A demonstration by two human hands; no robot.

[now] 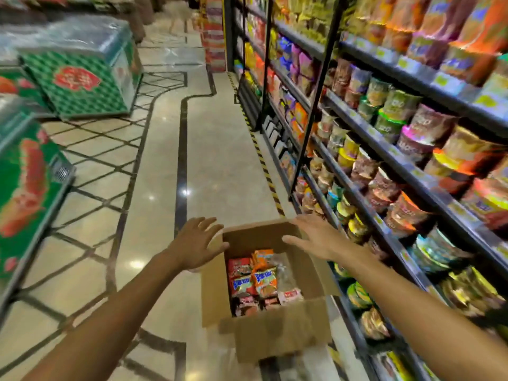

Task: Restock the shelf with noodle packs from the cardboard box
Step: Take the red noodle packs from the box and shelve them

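Observation:
An open cardboard box [277, 329] stands on the floor beside the shelf [406, 171], its flaps spread outward. Inside lie several red and orange noodle packs [254, 281]. My left hand [196, 243] reaches over the box's left flap with fingers spread, holding nothing. My right hand [312, 236] stretches over the box's far right edge, fingers straight, also holding nothing. The shelf on the right is packed with cup noodles and noodle packs on several levels.
Green and red chest freezers [82, 78] line the left side of the aisle. The tiled floor [170, 188] runs ahead between them and the shelf, with yellow-black tape [261, 160] along the shelf base.

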